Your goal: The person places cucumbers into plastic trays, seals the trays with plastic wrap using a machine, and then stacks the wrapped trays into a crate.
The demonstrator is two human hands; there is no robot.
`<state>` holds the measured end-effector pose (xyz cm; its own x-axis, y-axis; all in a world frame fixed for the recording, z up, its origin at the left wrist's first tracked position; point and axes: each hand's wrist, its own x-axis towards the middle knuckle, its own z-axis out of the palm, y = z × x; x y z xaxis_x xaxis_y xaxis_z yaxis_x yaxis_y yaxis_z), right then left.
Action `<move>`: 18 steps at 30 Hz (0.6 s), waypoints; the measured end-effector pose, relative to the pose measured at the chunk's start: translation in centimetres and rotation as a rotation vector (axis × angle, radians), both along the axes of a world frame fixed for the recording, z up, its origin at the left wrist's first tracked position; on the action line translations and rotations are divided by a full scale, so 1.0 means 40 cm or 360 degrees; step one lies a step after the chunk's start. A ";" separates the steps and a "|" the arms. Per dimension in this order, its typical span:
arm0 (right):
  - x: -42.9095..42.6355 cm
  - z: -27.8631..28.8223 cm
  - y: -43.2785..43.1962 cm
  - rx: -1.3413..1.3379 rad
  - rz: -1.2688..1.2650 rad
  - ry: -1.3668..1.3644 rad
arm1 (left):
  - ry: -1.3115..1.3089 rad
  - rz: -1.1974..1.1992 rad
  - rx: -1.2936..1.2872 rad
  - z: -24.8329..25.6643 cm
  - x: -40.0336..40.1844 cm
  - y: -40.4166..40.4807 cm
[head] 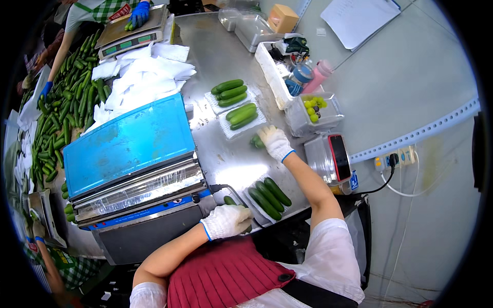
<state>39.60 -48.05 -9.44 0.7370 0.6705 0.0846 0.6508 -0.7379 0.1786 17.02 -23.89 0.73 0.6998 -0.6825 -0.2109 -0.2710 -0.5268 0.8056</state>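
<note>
My right hand [276,143], in a white knit glove, is over the steel table [215,154], its fingers closed on green cucumbers [257,141] that look blurred and are partly hidden. Near the front edge, my gloved left hand [228,221] grips a cucumber [230,200] whose end shows beyond the fingers; the palm hides the rest. Between the hands, three dark cucumbers [268,198] lie side by side on a white pad. Farther back, two more white pads [246,126] each carry a group of cucumbers [230,92].
A wrapping machine with a blue cover [131,142] stands at left; its black cord [238,194] runs near my left hand. White pads [148,73] and heaped cucumbers [77,88] lie beyond. A co-worker's blue glove [139,14] rests at a scale [131,44]. Clear containers [319,154] line the right edge.
</note>
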 end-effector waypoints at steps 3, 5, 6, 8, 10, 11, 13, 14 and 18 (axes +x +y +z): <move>0.008 0.007 0.011 -0.0011 -0.0021 0.0126 | -0.0018 0.0167 -0.0072 -0.016 0.002 -0.006; 0.003 0.038 0.007 0.0044 -0.0086 0.0245 | -0.0093 0.0399 -0.0221 -0.031 0.007 -0.017; -0.004 0.059 0.011 0.0204 -0.0129 0.0297 | -0.0083 0.0506 -0.0295 -0.039 0.012 -0.022; -0.044 0.106 0.035 0.0362 -0.0387 0.0525 | 0.0009 0.0955 -0.0425 -0.055 0.024 -0.038; -0.097 0.177 0.048 0.1110 -0.0653 0.1642 | 0.0103 0.1375 -0.0699 -0.070 0.046 -0.058; -0.129 0.212 0.058 0.1472 -0.0811 0.2242 | 0.0318 0.1490 -0.0835 -0.076 0.057 -0.065; -0.197 0.263 0.105 0.1507 -0.0618 0.2394 | 0.0449 0.1477 -0.1053 -0.079 0.074 -0.067; -0.225 0.287 0.123 0.1518 -0.0312 0.2351 | 0.0224 0.1382 -0.0913 -0.076 0.076 -0.059; -0.249 0.327 0.130 0.1082 0.0082 0.1772 | 0.1472 0.1133 -0.1752 -0.048 0.060 -0.035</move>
<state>29.66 -42.85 3.66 0.6058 0.7648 -0.2194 0.2370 -0.4367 -0.8678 19.41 -25.29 -1.18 0.8436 -0.3876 -0.3716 0.5368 0.5927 0.6005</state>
